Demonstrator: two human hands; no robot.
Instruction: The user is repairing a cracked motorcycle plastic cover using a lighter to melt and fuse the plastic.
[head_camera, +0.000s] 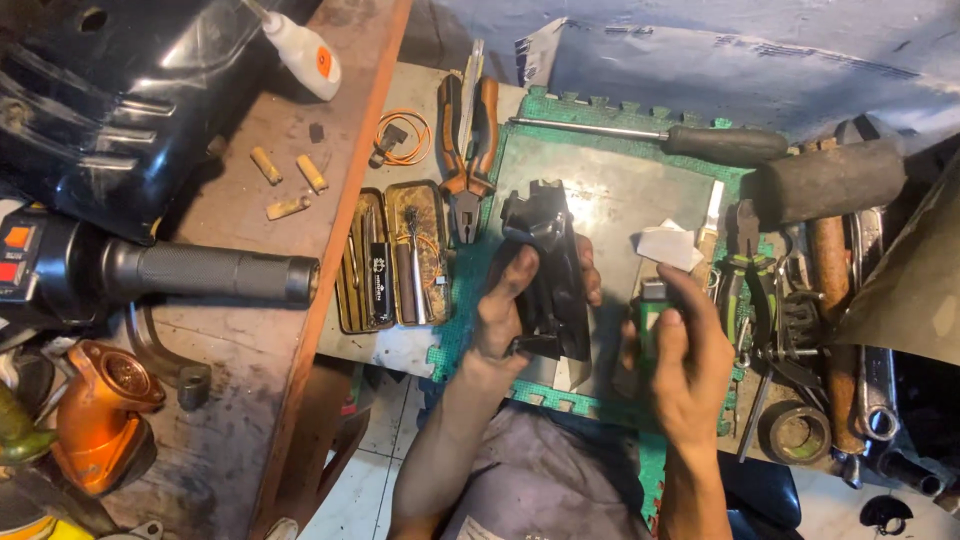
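Black moulded plastic part (548, 270), angular and glossy, held upright in the left hand (503, 312) above a grey metal sheet (620, 195); thumb on the near face, fingers wrapped behind, so the hand is closed around it. Right hand (688, 352) closed on a small green lighter (650, 318), thumb lying along its side, just beside the black part without touching it. Both hands are smudged with dark grime. The metal sheet lies on a green foam mat (560, 105) covering the counter (400, 345). Behind the black part: orange-handled pliers (467, 140), and farther right a screwdriver (690, 138) with a dark handle. Left of the hands: an open tin case (392, 255) of small tools. Right of the hands: a folded white paper scrap (668, 243), green-handled pliers (740, 275), and a rubber mallet (835, 180) among loose metal parts. At far left, on a wooden board (300, 215), a black handlebar grip (215, 272) and a white squeeze bottle (300, 48).
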